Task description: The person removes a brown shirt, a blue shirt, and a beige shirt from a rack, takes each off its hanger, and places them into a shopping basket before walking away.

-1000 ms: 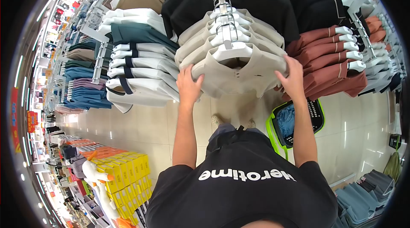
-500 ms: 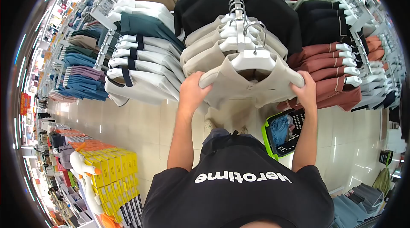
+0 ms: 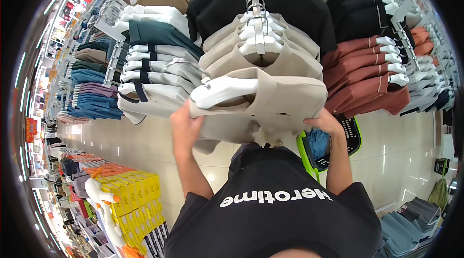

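A beige shirt (image 3: pixel 287 96) on a white hanger (image 3: pixel 224 91) is held tilted in front of my body, below the end of the rack rail. My left hand (image 3: pixel 185 126) is closed on the shirt's shoulder by the hanger's left end, thumb on the near side. On the opposite side, my right hand (image 3: pixel 326 122) pinches the fabric near the other shoulder. Blur hides the hanger's hook. Just behind it, more beige shirts (image 3: pixel 302 64) hang on the metal rail (image 3: pixel 259 40), with black shirts (image 3: pixel 302 11) farther back.
Light grey shirts (image 3: pixel 166 96) hang to the left and rust-red shirts (image 3: pixel 362 81) to the right. A green-rimmed black basket (image 3: pixel 355 134) containing blue cloth stands on the floor (image 3: pixel 382 156) beside my right arm. Stacked yellow boxes (image 3: pixel 140 190) are at lower left.
The beige shirt and its hanger have come off toward me and turned, the hanger now slanting to the left. Both hands have moved lower, my left one also leftward.
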Tool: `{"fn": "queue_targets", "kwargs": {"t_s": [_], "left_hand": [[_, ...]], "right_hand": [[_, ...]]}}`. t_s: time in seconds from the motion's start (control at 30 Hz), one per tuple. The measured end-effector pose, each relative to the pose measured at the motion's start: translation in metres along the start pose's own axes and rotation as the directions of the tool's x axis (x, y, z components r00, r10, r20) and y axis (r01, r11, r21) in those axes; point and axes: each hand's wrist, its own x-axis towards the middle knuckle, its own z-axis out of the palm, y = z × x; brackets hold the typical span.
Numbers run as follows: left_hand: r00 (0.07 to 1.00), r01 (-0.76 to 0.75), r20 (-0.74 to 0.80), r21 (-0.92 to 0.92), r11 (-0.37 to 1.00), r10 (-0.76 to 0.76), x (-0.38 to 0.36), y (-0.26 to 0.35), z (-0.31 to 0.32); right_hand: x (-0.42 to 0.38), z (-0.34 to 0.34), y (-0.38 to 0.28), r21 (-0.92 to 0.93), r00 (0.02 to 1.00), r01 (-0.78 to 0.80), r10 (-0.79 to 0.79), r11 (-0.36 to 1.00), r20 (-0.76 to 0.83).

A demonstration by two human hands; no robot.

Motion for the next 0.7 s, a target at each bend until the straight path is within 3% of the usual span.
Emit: {"fn": "queue_targets", "kwargs": {"t_s": [0.03,0.13,0.17,0.2,0.27,0.47,0.53,0.57,0.6,0.67,0.7], "left_hand": [[1.000,-0.002,0.008,0.005,1.000,0.002,-0.001,-0.003,-0.011],[0.994,0.037,-0.101,0.025,0.999,-0.035,-0.004,-0.007,-0.037],[0.988,0.070,-0.138,0.015,0.997,-0.068,-0.006,-0.007,-0.044],[0.980,0.103,-0.174,0.005,0.995,-0.100,-0.008,-0.005,-0.049],[0.978,0.096,-0.186,0.005,0.995,-0.093,-0.012,0.002,-0.055],[0.988,0.041,-0.146,-0.013,0.999,-0.043,-0.013,0.010,-0.054],[0.993,0.036,-0.109,-0.013,0.999,-0.038,-0.013,0.012,-0.052],[0.996,0.032,-0.088,-0.022,0.999,-0.033,-0.011,0.016,-0.050],[0.997,0.028,-0.066,-0.030,0.999,-0.030,-0.011,0.019,-0.047],[0.998,0.021,-0.058,-0.049,0.999,-0.024,-0.009,0.021,-0.041],[0.998,0.013,-0.052,-0.071,0.997,-0.017,-0.008,0.021,-0.039]], "right_hand": [[0.002,0.002,0.023,-0.099,0.993,-0.053,0.063,0.994,0.100],[0.003,0.000,0.058,-0.154,0.984,-0.125,0.142,0.980,0.104],[-0.003,0.001,0.055,0.007,0.985,-0.152,0.150,0.988,0.082],[-0.006,0.000,0.051,0.016,0.985,-0.154,0.152,0.988,0.078],[-0.009,0.000,0.044,0.214,0.986,-0.155,0.165,0.964,-0.027],[0.012,0.016,0.012,0.260,0.986,-0.139,0.157,0.955,-0.049],[0.021,0.032,-0.004,0.217,0.973,0.158,-0.115,0.963,-0.198],[0.026,0.030,-0.004,0.253,0.989,0.128,-0.105,0.959,-0.101],[0.028,0.031,-0.007,0.255,0.990,0.127,-0.104,0.959,-0.099],[0.032,0.037,-0.017,0.200,0.995,-0.063,0.047,0.978,0.085],[0.038,0.044,-0.013,0.202,0.995,-0.063,0.046,0.977,0.086]]}}
